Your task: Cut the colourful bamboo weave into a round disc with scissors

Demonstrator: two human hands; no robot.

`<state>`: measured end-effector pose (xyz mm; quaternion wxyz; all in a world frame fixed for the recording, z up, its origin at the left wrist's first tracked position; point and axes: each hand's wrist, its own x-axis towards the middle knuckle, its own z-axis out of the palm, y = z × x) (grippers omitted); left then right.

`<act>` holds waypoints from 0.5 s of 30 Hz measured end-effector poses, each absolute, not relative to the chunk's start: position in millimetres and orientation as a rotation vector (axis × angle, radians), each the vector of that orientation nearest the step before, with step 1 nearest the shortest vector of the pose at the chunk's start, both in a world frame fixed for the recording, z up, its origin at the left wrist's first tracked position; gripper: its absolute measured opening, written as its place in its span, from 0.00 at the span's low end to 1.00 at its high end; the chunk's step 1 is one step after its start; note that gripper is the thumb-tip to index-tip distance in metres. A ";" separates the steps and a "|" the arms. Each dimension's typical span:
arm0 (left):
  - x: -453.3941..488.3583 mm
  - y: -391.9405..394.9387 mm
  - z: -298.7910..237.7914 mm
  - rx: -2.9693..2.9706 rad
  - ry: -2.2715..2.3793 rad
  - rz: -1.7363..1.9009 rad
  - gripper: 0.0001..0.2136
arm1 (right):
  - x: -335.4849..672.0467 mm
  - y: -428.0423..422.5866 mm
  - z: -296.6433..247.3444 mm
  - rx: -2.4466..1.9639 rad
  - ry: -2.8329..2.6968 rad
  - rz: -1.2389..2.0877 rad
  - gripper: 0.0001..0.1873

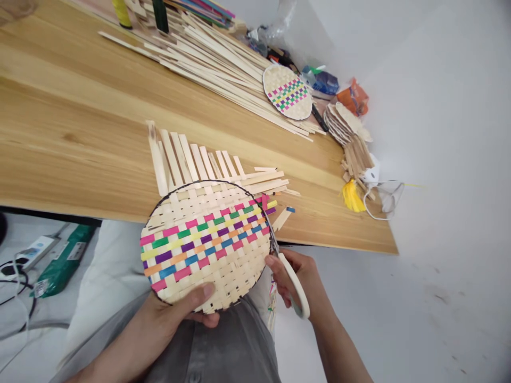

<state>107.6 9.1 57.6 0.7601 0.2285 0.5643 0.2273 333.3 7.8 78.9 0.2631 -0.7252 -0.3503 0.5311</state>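
Observation:
My left hand (175, 314) grips the lower edge of a round woven bamboo disc (203, 250), with the thumb lying on its face. A band of pink, green, yellow, purple, blue and orange strips crosses the weave, and a dark rim runs around most of its edge. Loose ends of pale bamboo strips (187, 159) stick out past the rim at the far side. My right hand (297, 276) is closed on cream-handled scissors (295, 284), whose blades (271, 234) lie against the disc's right edge by the coloured strip ends.
A wooden table (80, 133) lies ahead, its edge just beyond the disc. On it are a heap of bamboo strips (215, 69), a second woven disc (287, 92), a stack of discs (339, 123) and a yellow tassel (352, 196). A power strip (34, 254) sits low at the left.

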 end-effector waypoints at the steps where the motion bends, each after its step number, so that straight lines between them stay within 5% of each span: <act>1: 107.5 9.1 58.3 0.492 1.232 0.499 0.25 | 333.6 9.1 81.6 -1.965 -0.969 1.449 0.25; 15: 105.1 11.5 62.9 0.495 1.209 0.452 0.23 | 345.1 17.0 103.6 -1.755 -1.265 1.597 0.28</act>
